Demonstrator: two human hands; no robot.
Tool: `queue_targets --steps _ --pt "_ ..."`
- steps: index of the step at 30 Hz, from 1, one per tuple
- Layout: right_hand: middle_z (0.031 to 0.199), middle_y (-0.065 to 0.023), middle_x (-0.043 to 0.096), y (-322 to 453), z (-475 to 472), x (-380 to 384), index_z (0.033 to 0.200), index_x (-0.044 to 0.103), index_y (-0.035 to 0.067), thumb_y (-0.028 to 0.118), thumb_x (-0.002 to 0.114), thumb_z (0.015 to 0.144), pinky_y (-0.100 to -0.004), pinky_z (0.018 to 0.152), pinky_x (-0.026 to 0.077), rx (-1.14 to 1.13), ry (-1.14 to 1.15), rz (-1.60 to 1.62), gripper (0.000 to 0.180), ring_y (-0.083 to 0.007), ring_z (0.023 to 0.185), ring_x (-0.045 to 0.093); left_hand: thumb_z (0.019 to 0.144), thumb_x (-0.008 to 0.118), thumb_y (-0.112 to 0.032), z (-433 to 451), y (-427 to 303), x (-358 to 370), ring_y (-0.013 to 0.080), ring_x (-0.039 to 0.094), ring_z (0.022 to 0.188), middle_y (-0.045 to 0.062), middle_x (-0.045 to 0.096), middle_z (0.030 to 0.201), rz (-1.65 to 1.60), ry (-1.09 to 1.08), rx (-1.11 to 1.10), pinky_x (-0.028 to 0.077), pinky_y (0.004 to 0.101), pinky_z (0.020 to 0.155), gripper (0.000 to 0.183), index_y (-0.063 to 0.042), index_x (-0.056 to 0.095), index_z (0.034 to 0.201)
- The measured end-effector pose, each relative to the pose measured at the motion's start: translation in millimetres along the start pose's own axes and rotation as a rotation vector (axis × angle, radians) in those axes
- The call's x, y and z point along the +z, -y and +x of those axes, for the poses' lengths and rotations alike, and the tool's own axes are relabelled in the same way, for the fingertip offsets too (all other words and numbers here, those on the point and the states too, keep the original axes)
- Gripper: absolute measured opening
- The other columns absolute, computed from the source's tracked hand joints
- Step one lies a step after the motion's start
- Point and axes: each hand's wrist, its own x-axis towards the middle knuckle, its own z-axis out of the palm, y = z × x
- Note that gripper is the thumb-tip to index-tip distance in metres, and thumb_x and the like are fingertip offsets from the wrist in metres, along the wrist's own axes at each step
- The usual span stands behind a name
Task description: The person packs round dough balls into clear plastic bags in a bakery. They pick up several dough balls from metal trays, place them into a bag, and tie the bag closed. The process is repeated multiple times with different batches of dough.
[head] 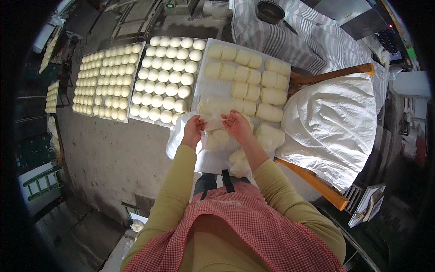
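Note:
My left hand (193, 131) and my right hand (238, 126) pinch a thin clear plastic bag (213, 121) stretched between them. They are over the near part of a white tray (212, 89). Just beyond my fingers, pale rectangular buns (246, 91) lie in pairs and short rows on the tray. Filled plastic bags of buns (270, 136) sit close to my right wrist, and another bag of buns (217, 139) lies below the gap between my hands. By my left wrist hangs loose white plastic (175, 137). Whether the pinched bag holds anything is unclear.
To the left stand a tray of round white buns (164, 76) and further trays of smaller buns (114, 81). A white cloth (329, 129) covers something between wooden bars (312, 183) at right. Behind, a striped cloth (272, 40) carries a dark round pan (270, 12).

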Motion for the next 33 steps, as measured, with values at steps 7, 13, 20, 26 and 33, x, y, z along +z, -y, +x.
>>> queue_targets --steps 7,13,20,26,33 --pt "0.123 -0.0133 0.054 -12 -1 29 0.134 0.035 0.009 0.004 0.045 0.092 -0.0339 0.077 0.051 0.087 0.214 -0.019 0.043 -0.0194 0.083 0.06 0.091 0.048 -0.021 -55 -18 47 0.0121 0.055 0.062 0.002 0.057 0.067 0.485 0.309 0.17 0.043 0.024 0.06 0.024 -0.003 0.062 0.097" --pt "0.12 -0.0125 0.055 -13 2 24 0.132 0.035 0.007 0.008 0.046 0.093 -0.0358 0.074 0.052 0.125 0.231 -0.055 0.04 -0.0211 0.079 0.06 0.092 0.049 -0.017 -57 -7 48 0.0143 0.058 0.06 0.005 0.062 0.075 0.631 0.322 0.06 0.046 0.0246 0.056 0.02 -0.004 0.063 0.097" --pt "0.096 -0.0077 0.059 -33 24 -7 0.115 0.051 0.006 0.006 0.057 0.083 -0.0346 0.072 0.049 0.017 -0.05 -0.301 0.033 -0.0215 0.079 0.059 0.082 0.062 -0.022 -22 -2 7 0.0165 0.061 0.062 0.008 0.061 0.076 1.364 0.069 0.72 0.049 0.0323 0.056 0.023 0.0 0.061 0.09" --pt "0.089 -0.0109 0.059 -40 -7 7 0.1 0.06 0.004 0.006 0.06 0.078 -0.0348 0.075 0.048 -0.807 -0.212 -1.445 0.021 -0.0236 0.078 0.058 0.088 0.058 -0.021 -68 -40 -9 0.0138 0.059 0.072 0.007 0.06 0.084 0.854 0.019 0.413 0.047 0.0291 0.064 0.023 -0.001 0.056 0.1" --pt "0.095 -0.0131 0.062 -105 -99 113 0.106 0.06 0.003 0.012 0.053 0.086 -0.0317 0.081 0.046 -0.553 0.683 -1.468 0.022 -0.0239 0.089 0.059 0.094 0.052 -0.02 -212 -76 -76 0.0088 0.054 0.062 0.002 0.059 0.074 0.294 0.24 0.423 0.042 0.0217 0.057 0.017 -0.004 0.057 0.097"
